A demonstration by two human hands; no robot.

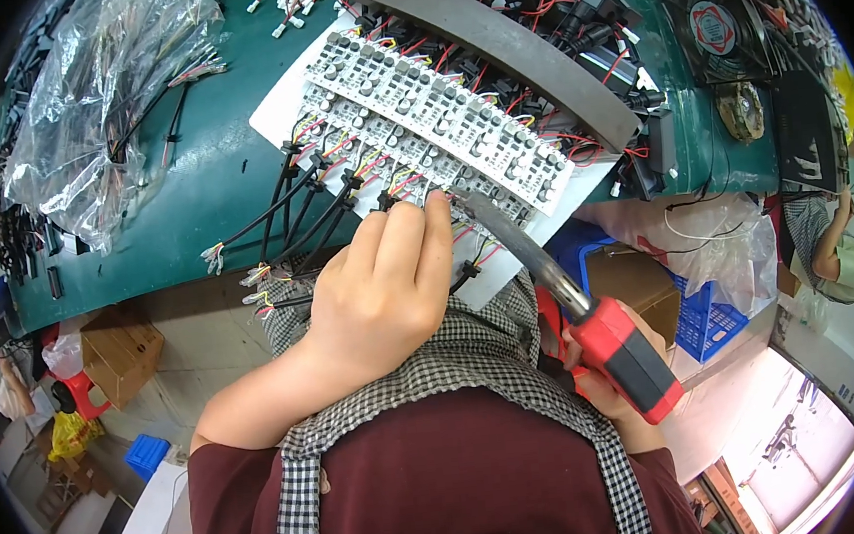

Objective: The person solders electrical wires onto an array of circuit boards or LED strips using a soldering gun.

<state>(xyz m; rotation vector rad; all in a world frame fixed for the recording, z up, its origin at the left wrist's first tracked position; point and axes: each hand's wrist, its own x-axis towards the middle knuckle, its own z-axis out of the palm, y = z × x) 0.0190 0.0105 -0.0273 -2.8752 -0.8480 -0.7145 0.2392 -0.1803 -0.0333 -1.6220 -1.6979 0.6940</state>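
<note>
Rows of white circuit boards (446, 125) with small black components lie slanted on a white sheet (280, 123). Along their near edge, black cables (287, 203) with red, yellow and white wire ends hang toward me. My left hand (378, 281) is closed at that edge, its fingertips pressed down among the wires; what they pinch is hidden. In my right hand (610, 399) is a red and black soldering gun (627, 357), mostly covering that hand. Its long metal barrel (521, 245) points up-left, with the tip at the board beside my left fingertips.
A curved dark grey bar (499, 35) lies across the boards' far side, with black parts and red wires behind it. Clear plastic bags (103, 102) cover the green table's left (147, 274). A fan (719, 28) stands far right; a blue crate (702, 321) sits below.
</note>
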